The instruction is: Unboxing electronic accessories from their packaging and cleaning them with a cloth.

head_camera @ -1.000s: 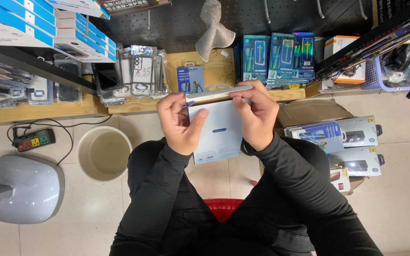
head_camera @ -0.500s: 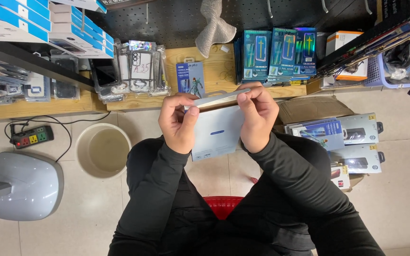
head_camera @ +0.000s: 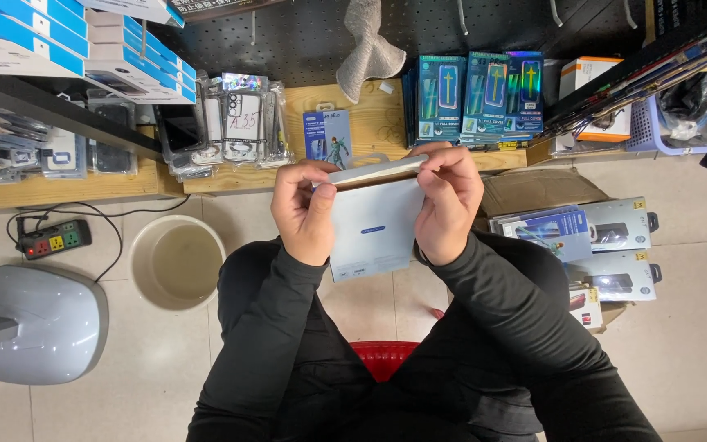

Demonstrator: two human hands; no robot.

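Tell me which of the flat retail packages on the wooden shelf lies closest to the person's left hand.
The small blue package with a figure printed on it, lying alone on the wooden shelf just above the left hand. The teal packages sit farther right, stacked together.

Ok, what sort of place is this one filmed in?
Most likely a phone-accessory shop or its stockroom. Hanging screen-protector packs and bagged phone cases crowd the wooden shelf, more boxed packs lie on the floor, and both hands hold a flat white package.

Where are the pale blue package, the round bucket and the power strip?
pale blue package point(head_camera: 374, 233): head view, middle of its flat face, between the two hands.
round bucket point(head_camera: 177, 262): head view, inside of its bottom, on the floor.
power strip point(head_camera: 56, 238): head view, top face with the sockets.
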